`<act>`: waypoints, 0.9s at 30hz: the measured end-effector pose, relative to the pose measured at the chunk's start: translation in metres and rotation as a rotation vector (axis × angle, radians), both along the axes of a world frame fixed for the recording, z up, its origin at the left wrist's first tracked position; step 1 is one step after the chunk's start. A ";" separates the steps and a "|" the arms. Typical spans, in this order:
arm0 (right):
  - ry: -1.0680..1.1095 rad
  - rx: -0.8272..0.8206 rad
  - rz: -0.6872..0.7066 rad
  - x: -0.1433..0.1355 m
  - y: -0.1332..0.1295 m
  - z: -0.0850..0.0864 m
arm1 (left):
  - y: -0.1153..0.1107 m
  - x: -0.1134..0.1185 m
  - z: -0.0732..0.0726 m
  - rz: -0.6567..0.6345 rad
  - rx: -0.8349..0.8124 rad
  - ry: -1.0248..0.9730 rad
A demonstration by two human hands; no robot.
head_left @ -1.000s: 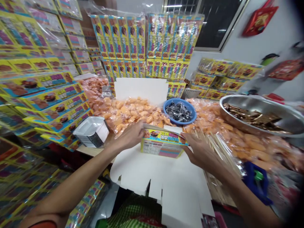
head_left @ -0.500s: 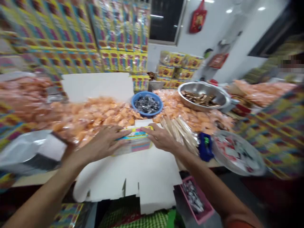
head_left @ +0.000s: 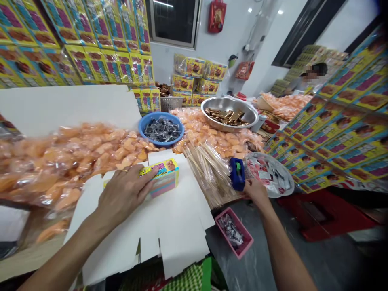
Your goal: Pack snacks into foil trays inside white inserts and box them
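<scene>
My left hand [head_left: 125,190] is wrapped over a small yellow, blue and pink printed box [head_left: 168,178], which stands on flat white cardboard [head_left: 178,222]. Part of the box is hidden under the palm. Off to the right, my right hand [head_left: 256,192] has its fingers closed on the near end of a blue tape dispenser [head_left: 237,173] with a green core. The dispenser lies beside a pile of wooden sticks in clear wrap [head_left: 209,169], at the table's right edge.
Orange wrapped pieces [head_left: 79,149] are heaped behind. A blue bowl [head_left: 161,142] and a steel basin [head_left: 254,121] stand at the back, a round tray [head_left: 289,188] at right. Below is a pink bin [head_left: 239,252]. Stacked packages flank the table. A person [head_left: 313,74] is far right.
My right hand has left the printed box and moved right to the blue dispenser. My left hand stays on the box. The camera view has turned to the right.
</scene>
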State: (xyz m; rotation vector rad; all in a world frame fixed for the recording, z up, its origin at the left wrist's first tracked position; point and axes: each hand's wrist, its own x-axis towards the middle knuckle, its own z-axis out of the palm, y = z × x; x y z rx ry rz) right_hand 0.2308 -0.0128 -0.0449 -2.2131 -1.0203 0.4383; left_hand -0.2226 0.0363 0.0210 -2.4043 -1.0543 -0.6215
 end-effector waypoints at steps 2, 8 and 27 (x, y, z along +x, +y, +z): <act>0.181 0.001 -0.041 0.001 0.003 -0.009 | 0.001 0.000 0.000 0.017 -0.023 0.001; 0.513 0.201 -0.042 -0.003 -0.001 -0.007 | -0.001 0.001 0.002 0.055 -0.146 -0.012; 0.648 0.394 0.735 -0.238 0.005 0.064 | -0.007 0.016 -0.002 -0.027 -0.147 -0.266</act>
